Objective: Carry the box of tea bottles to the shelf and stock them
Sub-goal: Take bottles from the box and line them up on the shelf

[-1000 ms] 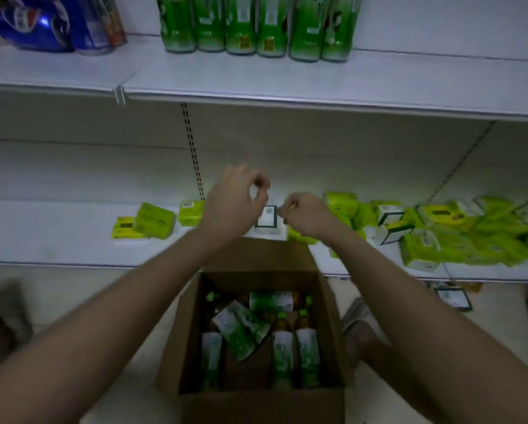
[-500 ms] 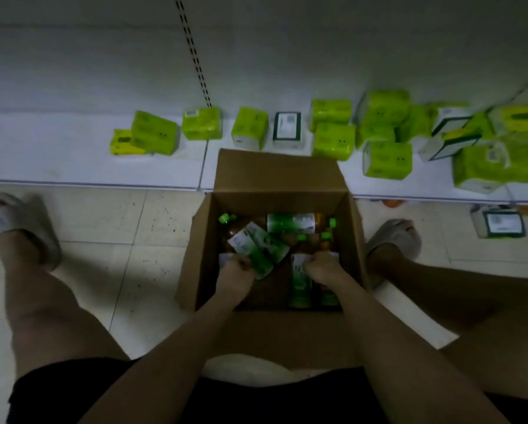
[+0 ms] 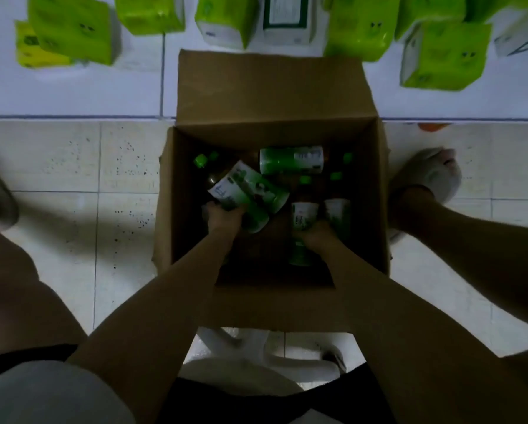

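Left hand gripping tilted bottle, right hand gripping upright bottle

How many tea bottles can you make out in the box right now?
4 plainly: lying bottle at the back, tilted bottle in the left hand, paired bottles side by side at the right hand. Green caps hint at more hidden in the box.
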Motion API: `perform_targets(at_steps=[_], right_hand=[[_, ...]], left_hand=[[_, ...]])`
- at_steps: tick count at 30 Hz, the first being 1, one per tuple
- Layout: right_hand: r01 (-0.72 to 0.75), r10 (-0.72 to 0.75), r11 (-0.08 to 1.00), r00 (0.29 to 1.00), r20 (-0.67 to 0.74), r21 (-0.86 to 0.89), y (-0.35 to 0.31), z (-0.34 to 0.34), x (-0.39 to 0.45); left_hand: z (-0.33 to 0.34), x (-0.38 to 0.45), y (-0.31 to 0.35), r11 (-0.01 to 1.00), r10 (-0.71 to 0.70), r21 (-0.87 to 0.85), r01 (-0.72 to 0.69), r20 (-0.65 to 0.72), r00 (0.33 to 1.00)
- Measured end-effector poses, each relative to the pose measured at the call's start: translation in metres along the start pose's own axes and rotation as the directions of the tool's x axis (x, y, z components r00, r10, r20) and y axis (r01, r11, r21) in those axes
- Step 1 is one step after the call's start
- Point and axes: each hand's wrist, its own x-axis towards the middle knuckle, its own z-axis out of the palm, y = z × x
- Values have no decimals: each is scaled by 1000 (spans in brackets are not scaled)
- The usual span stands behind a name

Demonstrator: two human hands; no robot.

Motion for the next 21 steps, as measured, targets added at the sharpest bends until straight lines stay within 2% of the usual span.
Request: perform_targets(at_steps=[2,4,9,15,21], right_hand=[[-16,16,996,1000,-3,91,6,7,14],[-1,4,995,999,-33,99,8,10,23],[-1,8,991,999,-50,132,9,13,36],[-16,25,982,999,-47,186,9,6,30],[72,-60,991,993,-101,117,14,0,11]], left_hand=[[5,13,4,999,-29,-25,28,-40,999],[8,23,8,999,-28,-31,25,-91,995],[5,34,1,996,23,91,-11,-140,990],[5,27,3,999,-15,-51,10,-99,995],[-14,-4,-16,998,50,-30,-49,32,998]])
